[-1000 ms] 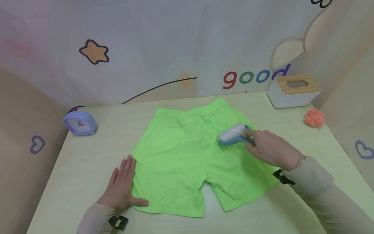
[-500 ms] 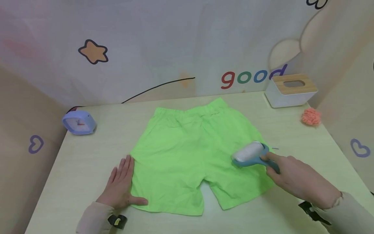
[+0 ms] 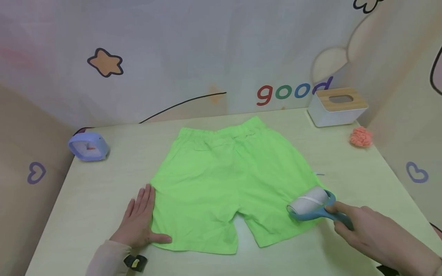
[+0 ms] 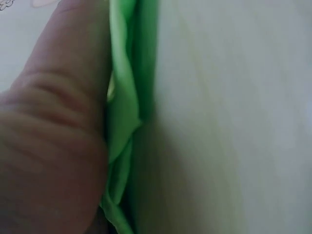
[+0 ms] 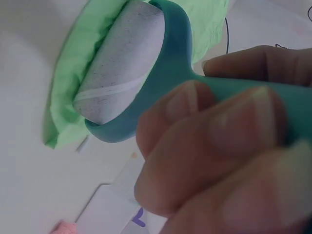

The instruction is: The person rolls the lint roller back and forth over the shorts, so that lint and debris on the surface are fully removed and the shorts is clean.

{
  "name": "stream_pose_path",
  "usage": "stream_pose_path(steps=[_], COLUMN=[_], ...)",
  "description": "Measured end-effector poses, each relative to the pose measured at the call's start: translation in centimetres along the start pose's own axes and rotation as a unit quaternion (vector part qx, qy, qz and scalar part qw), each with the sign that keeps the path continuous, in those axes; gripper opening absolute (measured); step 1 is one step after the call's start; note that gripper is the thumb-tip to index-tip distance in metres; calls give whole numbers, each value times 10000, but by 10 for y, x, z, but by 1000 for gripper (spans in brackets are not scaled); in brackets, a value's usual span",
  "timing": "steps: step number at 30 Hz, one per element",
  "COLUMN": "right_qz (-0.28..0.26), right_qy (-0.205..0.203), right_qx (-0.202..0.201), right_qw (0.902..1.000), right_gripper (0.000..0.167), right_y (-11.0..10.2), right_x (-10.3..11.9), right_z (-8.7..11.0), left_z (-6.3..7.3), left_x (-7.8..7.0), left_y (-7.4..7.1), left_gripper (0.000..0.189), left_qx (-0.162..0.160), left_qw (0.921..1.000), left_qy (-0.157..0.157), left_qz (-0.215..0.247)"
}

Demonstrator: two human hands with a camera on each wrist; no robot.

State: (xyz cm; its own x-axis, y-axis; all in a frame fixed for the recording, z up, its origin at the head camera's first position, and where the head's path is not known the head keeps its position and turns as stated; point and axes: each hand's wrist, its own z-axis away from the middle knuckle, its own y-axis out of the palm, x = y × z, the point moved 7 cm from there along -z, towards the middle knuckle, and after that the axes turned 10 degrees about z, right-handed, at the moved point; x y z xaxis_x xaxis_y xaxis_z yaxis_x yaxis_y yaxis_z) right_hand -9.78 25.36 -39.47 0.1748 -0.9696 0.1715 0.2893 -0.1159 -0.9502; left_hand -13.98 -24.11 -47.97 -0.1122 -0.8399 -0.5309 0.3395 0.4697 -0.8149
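Observation:
Bright green shorts [image 3: 203,191] lie spread on the table, waistband toward the back wall. My right hand [image 3: 373,230] grips the blue handle of a lint roller [image 3: 309,203], its white roll over the outer hem of the right-hand leg. Dark specks dot the roll [image 5: 119,63] in the right wrist view, and fingers [image 5: 195,151] wrap the handle. My left hand [image 3: 138,220] rests flat at the left edge of the shorts, fingers straight and thumb spread over the hem. In the left wrist view, the thumb side of that hand presses beside a fold of green cloth [image 4: 124,97].
A purple clock [image 3: 88,146] stands at the back left of the table [image 3: 114,172]. At the back right are a white tissue box [image 3: 336,109] with a wooden lid and a coral pompom-like ball [image 3: 361,137]. A printed cloth wall closes off the back.
My right hand has drawn the lint roller from near the middle of the right-hand leg down and right to its hem. The left hand has stayed in place on the shorts.

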Motion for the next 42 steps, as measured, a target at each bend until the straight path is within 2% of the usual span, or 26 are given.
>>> stream_pose_path(steps=[7,16,21,27,37,42], right_qz=[-94,-116,-96,-135,-80,-36], right_qy=[-265,-653,-833,-1045,-1222,-1224], right_qx=[363,178,77,-132,112,261], right_qw=[9989,9976,9965,9943,9924,9921], right_gripper=[30,25,26,28,28,30], right_y=[-6,-21,-29,-33,-39,-38], right_x=[3,20,34,50,71,70], right_z=[-16,-35,-54,-78,-113,-115], left_z=[0,1,1,-1,1,-1], left_x=[4,6,9,5,6,7], left_y=[3,0,1,1,-2,0], left_gripper=[153,154,153,151,153,153], left_qx=[28,-2,11,42,35,21], left_qw=[10000,10000,9999,9999,9999,9998], left_qy=[-16,24,-26,49,-14,21], left_qz=[17,-95,-107,-86,-151,-194])
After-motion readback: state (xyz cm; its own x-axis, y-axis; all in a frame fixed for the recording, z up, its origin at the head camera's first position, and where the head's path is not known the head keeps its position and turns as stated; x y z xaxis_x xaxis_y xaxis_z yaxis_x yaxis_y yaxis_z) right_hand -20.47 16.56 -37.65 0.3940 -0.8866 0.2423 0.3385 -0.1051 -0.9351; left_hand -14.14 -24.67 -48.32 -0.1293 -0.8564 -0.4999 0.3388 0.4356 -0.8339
